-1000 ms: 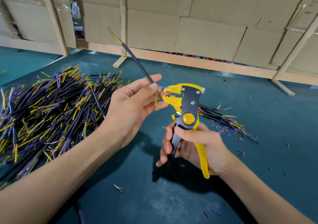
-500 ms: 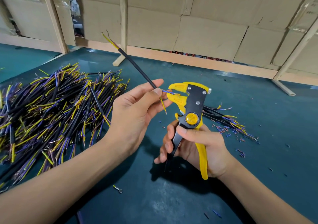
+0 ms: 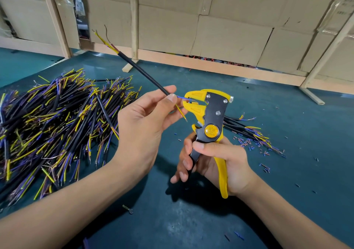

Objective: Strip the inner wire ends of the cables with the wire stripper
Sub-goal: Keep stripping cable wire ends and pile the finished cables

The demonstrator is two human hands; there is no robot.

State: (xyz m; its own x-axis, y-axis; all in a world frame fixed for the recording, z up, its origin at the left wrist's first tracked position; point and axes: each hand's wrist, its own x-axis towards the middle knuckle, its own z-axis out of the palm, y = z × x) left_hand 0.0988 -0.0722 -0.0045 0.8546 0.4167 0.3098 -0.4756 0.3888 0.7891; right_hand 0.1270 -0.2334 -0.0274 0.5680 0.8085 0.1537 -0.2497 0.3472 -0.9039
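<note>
The cable (image 3: 142, 73) in work is a black-jacketed length pinched between the thumb and forefinger of the left hand (image 3: 145, 126), held above the bench (image 3: 191, 220). It slants up and away to the left of that hand, and its far end shows bared yellow and brown inner wires. At the near end, just past the thumb tip, a blue inner wire (image 3: 181, 97) runs straight into the head of the wire stripper (image 3: 208, 118), between its yellow jaws. A second inner wire, yellowish with a bare tip, hangs free below the thumb, just beside the lower jaw and not in it. The right hand (image 3: 216, 162) grips the stripper upright by its handles: the thumb lies across the front under the round yellow pivot, the fingers curl around the black handle, and the yellow handle runs down through the palm and sticks out below it. Left of the left hand lies a large heap of cables (image 3: 49, 126), black with yellow, blue and brown ends. Beyond the right hand lies a smaller bundle of cables (image 3: 247, 130), with small cut bits of insulation (image 3: 247, 142) scattered on the bench around it. Near the left forearm a small metal terminal (image 3: 128, 209) lies on the bench.
</note>
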